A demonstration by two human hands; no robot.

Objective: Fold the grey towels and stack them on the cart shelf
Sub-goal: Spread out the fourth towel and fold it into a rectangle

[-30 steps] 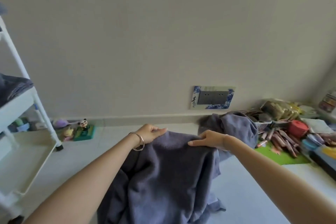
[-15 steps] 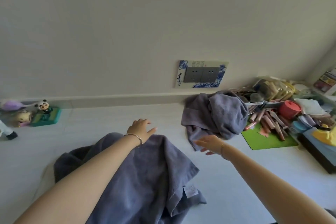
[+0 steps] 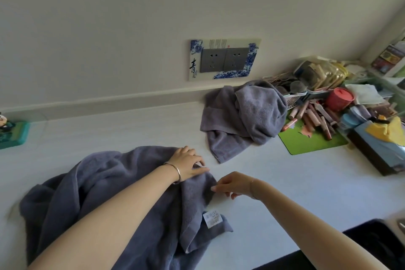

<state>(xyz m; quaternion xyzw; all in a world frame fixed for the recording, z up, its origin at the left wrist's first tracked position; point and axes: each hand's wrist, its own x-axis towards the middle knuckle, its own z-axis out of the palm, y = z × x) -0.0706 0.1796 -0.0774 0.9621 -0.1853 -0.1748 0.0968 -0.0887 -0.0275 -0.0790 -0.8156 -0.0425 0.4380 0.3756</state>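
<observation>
The near grey towel (image 3: 105, 193) is spread in loose folds on the white worktop (image 3: 285, 193), and both hands are gathered at its far right corner. From that corner the bulk of the cloth lies to the left and back toward the person. The right-hand hem runs from the hands toward the person, down to the corner where the care label (image 3: 212, 219) is turned up.

The left hand (image 3: 186, 164), with a bangle (image 3: 175, 171) at the wrist, is set on that far corner with its fingers curled down over the edge, so the cloth appears to be grasped. The right hand (image 3: 234, 185) is just beside it, thumb and forefinger brought together at the hem — whether cloth is caught between them cannot be told.

The hem is judged to be the line the coming move depends on. The label corner is nearer the right hand, so the edge could be drawn taut between the two hands before any fold is made.

The second grey towel (image 3: 241, 116) is heaped well apart, against the wall on the far right — untouched. The cart shelf is not in view.
</observation>
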